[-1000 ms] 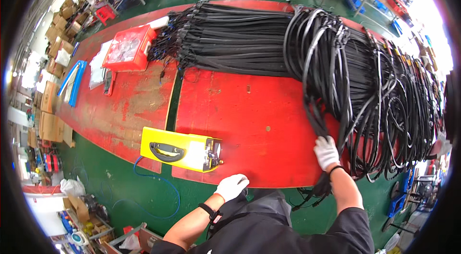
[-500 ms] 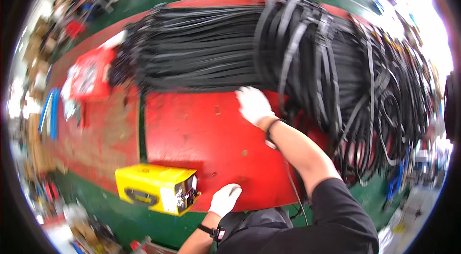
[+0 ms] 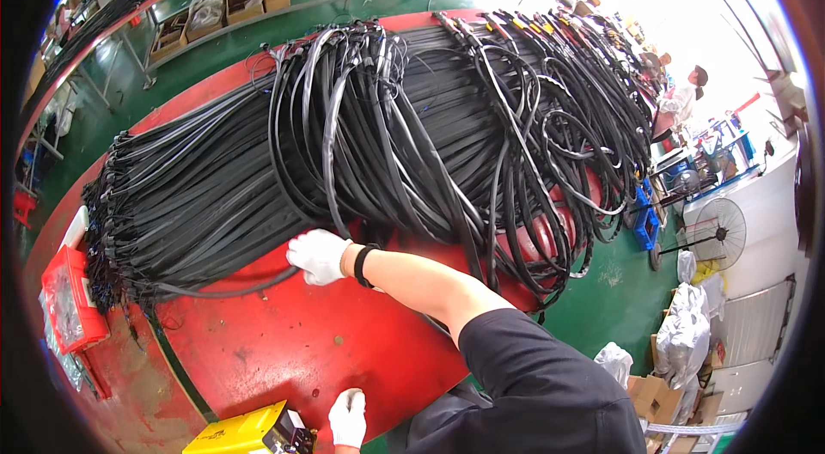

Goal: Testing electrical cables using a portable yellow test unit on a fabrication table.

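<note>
My right hand, in a white glove, is closed on a black cable at the near edge of a large pile. That cable bows away from the others and runs left toward their bunched ends. Across the red table lies the pile of long black cables, with a thick looped bundle heaped on its middle. My left hand, also gloved in white, is low over the table's near edge with its fingers curled in; nothing shows in them. Beside it stands a yellow box-shaped machine, partly cut off by the picture's edge.
A red bin sits at the table's left end. More cables hang in loops over the right end of the red table. A standing fan, blue crates and wrapped bags are to the right. Another person is far right.
The view has swung to the right. My right hand now holds a cable pulled slightly out from the pile's near edge; before, it reached flat to that edge. My left hand stays low beside the yellow machine.
</note>
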The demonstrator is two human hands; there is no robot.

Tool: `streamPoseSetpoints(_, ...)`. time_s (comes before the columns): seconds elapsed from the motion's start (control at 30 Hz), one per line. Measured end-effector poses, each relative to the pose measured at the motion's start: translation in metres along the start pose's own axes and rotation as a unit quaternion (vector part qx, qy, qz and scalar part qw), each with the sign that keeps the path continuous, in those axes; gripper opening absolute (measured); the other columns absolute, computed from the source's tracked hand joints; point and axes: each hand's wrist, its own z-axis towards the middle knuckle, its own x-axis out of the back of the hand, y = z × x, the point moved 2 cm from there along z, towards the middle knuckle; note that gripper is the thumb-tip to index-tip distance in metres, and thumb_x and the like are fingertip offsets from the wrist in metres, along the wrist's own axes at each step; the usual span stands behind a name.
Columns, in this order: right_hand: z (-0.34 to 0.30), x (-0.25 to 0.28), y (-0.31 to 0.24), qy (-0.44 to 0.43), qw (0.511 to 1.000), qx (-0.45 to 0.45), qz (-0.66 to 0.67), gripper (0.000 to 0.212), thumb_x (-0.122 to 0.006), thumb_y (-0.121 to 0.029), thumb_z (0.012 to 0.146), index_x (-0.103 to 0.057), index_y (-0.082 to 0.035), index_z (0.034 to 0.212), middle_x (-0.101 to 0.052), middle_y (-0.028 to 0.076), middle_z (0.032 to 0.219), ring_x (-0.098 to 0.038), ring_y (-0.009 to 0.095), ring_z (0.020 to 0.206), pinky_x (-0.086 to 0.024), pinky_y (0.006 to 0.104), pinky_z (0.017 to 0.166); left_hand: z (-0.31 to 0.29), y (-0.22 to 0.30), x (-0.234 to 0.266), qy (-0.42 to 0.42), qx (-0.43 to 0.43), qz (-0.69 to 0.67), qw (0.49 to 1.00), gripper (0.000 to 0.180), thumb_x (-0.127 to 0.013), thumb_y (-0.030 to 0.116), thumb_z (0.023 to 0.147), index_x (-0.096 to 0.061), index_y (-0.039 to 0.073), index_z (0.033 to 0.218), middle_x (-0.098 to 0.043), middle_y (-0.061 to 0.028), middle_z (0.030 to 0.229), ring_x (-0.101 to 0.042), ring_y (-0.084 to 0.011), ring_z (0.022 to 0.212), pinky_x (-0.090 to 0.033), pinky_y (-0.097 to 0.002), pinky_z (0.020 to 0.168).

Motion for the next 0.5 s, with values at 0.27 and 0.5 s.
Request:
streamPoseSetpoints(0.27,0.019,-0.012,-0.012,-0.072,0.987,-0.136,0.046,0.033,-0.068,-0.037,0.110,-0.076,-0.005,0.114,-0.081,0.020,0.115,-0.079,0.040,0.108,-0.062,0.0529,0.093,0.003,0.014,0.010,0.021,-0.006,-0.130,0.991,0.021,-0.072,0.015,0.111,-0.079,0.001,0.124,-0.080,-0.0059,0.098,-0.072,-0.0123,0.083,-0.061,-0.0299,0.074)
streamPoseSetpoints(0.5,0.074,-0.009,-0.124,-0.009,0.984,-0.070,0.166,0.027,-0.071,-0.033,0.107,-0.075,-0.006,0.104,-0.080,0.020,0.099,-0.080,0.042,0.095,-0.061,0.0539,0.082,0.001,0.017,0.006,0.000,-0.014,-0.104,0.994,0.019,-0.071,0.014,0.112,-0.079,0.001,0.123,-0.079,-0.0060,0.099,-0.073,-0.0128,0.085,-0.061,-0.0294,0.075)
